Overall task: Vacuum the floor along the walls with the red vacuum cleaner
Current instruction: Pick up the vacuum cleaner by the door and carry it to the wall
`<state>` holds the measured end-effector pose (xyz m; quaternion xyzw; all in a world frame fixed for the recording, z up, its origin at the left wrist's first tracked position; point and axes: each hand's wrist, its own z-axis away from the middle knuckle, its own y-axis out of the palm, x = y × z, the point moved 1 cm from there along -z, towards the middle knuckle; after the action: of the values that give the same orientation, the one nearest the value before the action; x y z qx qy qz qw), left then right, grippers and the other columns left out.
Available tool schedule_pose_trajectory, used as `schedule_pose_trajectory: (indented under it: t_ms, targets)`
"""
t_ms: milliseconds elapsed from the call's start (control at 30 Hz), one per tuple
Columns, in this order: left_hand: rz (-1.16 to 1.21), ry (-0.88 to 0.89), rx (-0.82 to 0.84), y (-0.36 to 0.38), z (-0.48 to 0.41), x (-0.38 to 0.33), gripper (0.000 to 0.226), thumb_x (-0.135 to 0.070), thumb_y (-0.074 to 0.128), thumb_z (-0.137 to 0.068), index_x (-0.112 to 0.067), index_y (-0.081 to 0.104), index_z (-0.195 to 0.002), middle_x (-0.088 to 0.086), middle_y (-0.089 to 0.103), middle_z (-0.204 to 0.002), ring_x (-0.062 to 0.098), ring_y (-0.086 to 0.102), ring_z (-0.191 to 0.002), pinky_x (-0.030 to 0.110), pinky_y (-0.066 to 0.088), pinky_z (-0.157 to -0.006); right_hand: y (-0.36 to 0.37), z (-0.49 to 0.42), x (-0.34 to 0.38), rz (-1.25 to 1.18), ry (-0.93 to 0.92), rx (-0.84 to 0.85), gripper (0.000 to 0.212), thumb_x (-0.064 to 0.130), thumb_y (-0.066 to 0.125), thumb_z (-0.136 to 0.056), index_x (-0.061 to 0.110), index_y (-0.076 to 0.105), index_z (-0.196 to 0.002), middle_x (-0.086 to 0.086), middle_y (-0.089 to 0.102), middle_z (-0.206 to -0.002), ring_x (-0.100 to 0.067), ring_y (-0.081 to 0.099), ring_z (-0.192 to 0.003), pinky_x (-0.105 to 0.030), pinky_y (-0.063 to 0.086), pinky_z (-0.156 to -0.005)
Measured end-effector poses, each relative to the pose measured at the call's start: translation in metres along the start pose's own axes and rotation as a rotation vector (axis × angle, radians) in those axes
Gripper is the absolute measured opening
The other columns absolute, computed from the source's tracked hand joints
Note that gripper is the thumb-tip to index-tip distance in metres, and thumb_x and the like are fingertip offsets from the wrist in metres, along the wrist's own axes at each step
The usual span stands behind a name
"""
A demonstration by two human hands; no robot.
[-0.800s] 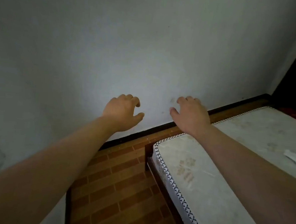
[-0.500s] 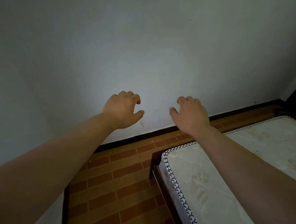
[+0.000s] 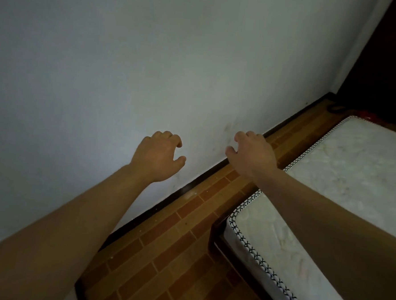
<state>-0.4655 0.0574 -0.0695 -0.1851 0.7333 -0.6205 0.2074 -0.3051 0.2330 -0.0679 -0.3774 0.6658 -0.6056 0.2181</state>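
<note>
Both my arms reach forward in front of the pale wall (image 3: 174, 67). My left hand (image 3: 157, 156) and my right hand (image 3: 252, 153) hang with loosely curled fingers and hold nothing. A small red shape (image 3: 366, 115) and a dark loop (image 3: 336, 108) show on the floor at the far right, behind the mattress corner; too little shows to tell what they are. The brick-pattern floor (image 3: 163, 252) runs along a dark skirting board (image 3: 190, 186) at the foot of the wall.
A white mattress (image 3: 329, 181) with patterned edging lies on a dark bed frame (image 3: 217, 239) at the right, leaving a narrow strip of floor beside the wall. A dark doorway or panel (image 3: 388, 57) stands at the upper right.
The view has swung and tilted, so the wall's foot and the bed now run more steeply. Both hands keep the same loosely curled pose and hold nothing.
</note>
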Motion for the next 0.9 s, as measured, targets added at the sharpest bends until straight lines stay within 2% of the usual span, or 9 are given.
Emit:
schedule_pose_trajectory:
  t_ms: [200, 367, 633, 767, 900]
  targets:
    - [0.000, 0.123, 0.043, 0.041, -0.115, 0.015, 0.046, -0.051, 0.054, -0.096, -0.024, 0.055, -0.133, -0.001, 0.057, -0.135, 0.021, 0.052, -0.122, 0.039, 0.041, -0.101, 0.049, -0.086, -0.027, -0.028, 0.165, 0.008, 0.034, 0.040, 0.042, -0.101, 0.014, 0.056, -0.118, -0.008, 0.060, -0.112, -0.026, 0.054, -0.104, -0.042, 0.051, -0.087]
    - [-0.062, 0.212, 0.069, 0.069, -0.218, 0.016, 0.046, -0.051, 0.052, -0.096, -0.024, 0.054, -0.133, -0.002, 0.056, -0.135, 0.020, 0.052, -0.122, 0.039, 0.042, -0.102, 0.091, -0.172, -0.057, -0.056, 0.232, 0.028, 0.032, 0.043, 0.039, -0.099, 0.017, 0.055, -0.109, -0.003, 0.059, -0.107, -0.024, 0.054, -0.098, -0.043, 0.052, -0.087]
    - [-0.081, 0.313, 0.093, 0.097, -0.361, 0.016, 0.046, -0.052, 0.051, -0.096, -0.023, 0.055, -0.132, -0.001, 0.058, -0.133, 0.022, 0.054, -0.120, 0.040, 0.044, -0.101, 0.103, -0.279, -0.094, -0.073, 0.330, 0.033, 0.031, 0.041, 0.047, -0.100, 0.018, 0.054, -0.121, -0.004, 0.058, -0.117, -0.022, 0.054, -0.105, -0.041, 0.053, -0.090]
    - [-0.059, 0.400, 0.122, 0.127, -0.438, 0.002, 0.046, -0.052, 0.051, -0.095, -0.023, 0.055, -0.131, 0.000, 0.058, -0.132, 0.022, 0.054, -0.118, 0.040, 0.044, -0.099, 0.120, -0.320, -0.130, -0.073, 0.419, -0.001, 0.027, 0.038, 0.050, -0.100, 0.017, 0.057, -0.115, -0.005, 0.059, -0.113, -0.019, 0.047, -0.095, -0.035, 0.044, -0.079]
    - [-0.037, 0.518, 0.118, 0.156, -0.521, -0.022, 0.045, -0.050, 0.051, -0.095, -0.023, 0.056, -0.130, 0.000, 0.059, -0.130, 0.022, 0.055, -0.116, 0.040, 0.045, -0.098, 0.135, -0.365, -0.165, -0.035, 0.529, 0.003, 0.030, 0.038, 0.049, -0.100, 0.015, 0.057, -0.117, -0.007, 0.059, -0.115, -0.026, 0.054, -0.105, -0.041, 0.049, -0.087]
